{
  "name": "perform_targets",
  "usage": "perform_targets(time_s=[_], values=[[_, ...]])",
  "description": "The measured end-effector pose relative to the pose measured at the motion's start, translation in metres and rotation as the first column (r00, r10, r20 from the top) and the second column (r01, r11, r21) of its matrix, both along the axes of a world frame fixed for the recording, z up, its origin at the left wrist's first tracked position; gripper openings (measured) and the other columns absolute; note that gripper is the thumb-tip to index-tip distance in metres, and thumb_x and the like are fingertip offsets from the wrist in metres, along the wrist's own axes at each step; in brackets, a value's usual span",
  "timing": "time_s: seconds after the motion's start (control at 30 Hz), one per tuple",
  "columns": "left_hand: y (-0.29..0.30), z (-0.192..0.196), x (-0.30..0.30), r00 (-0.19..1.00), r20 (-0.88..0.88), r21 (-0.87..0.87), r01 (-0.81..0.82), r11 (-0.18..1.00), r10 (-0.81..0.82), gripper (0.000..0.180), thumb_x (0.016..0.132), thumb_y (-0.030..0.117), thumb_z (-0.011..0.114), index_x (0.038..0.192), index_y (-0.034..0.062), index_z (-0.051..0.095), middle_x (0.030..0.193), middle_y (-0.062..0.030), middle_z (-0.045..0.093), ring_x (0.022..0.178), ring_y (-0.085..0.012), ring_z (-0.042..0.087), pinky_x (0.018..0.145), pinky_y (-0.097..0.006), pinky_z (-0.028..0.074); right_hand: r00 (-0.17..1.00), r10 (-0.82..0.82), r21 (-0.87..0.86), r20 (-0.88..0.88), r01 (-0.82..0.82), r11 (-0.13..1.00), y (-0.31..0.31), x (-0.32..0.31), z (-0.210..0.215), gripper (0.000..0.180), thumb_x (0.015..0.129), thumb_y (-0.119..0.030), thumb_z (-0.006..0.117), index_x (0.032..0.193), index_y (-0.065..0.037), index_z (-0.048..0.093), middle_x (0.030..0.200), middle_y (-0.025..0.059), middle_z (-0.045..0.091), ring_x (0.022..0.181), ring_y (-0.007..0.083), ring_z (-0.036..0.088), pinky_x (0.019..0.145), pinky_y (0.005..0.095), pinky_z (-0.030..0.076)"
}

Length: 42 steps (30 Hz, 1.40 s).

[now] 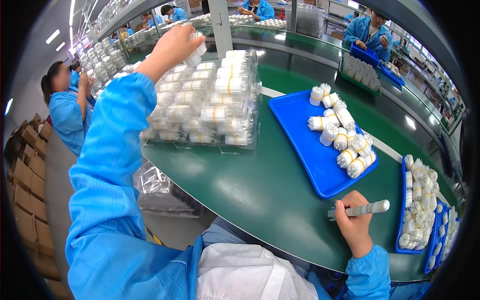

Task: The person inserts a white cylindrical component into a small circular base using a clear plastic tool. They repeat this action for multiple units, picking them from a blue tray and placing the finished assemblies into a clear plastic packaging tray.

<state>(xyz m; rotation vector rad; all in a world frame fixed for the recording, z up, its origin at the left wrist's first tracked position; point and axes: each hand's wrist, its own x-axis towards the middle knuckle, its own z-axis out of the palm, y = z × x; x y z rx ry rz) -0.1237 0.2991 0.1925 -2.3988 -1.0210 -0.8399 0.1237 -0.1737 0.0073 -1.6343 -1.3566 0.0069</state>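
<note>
My left hand point(175, 46) is raised over a stack of clear plastic trays point(253, 107), its fingers closed round a white ribbed cylinder point(196, 54). The trays are packed with similar white cylinders banded in yellow. Near the table's front edge, my right hand point(354, 220) grips a grey-white pen-shaped tool point(367, 208) with a rounded white end. Just beyond that hand lies a blue tray point(305, 150) with several white cylinders point(345, 115) heaped along its right side. Some stand upright and others lie down.
More blue trays point(401, 235) loaded with white cylinders stand at the right. A metal post point(220, 27) rises behind the stack. Co-workers in blue work across the line and at the left point(67, 107). Cardboard boxes point(30, 170) are piled far left; clear plastic trays point(165, 195) sit below the table edge.
</note>
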Motion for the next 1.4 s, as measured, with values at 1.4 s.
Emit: perform_targets(time_s=[1.4], values=[[-0.258, -0.134, 0.145, 0.426, 0.420, -0.374, 0.886, 0.275, -0.801, 0.048, 0.074, 0.023, 0.089, 0.113, 0.0036, 0.070, 0.107, -0.0116, 0.070, 0.093, -0.0282, 0.068, 0.082, -0.036, 0.055, 0.729, 0.035, -0.001, -0.684, -0.049, 0.999, -0.006, 0.017, 0.026, 0.018, 0.094, -0.017, 0.076, 0.088, 0.000, 0.072, 0.081, 0.0035, 0.064, 0.064, 0.0095, 0.060, 0.052, 0.0248, 0.048]])
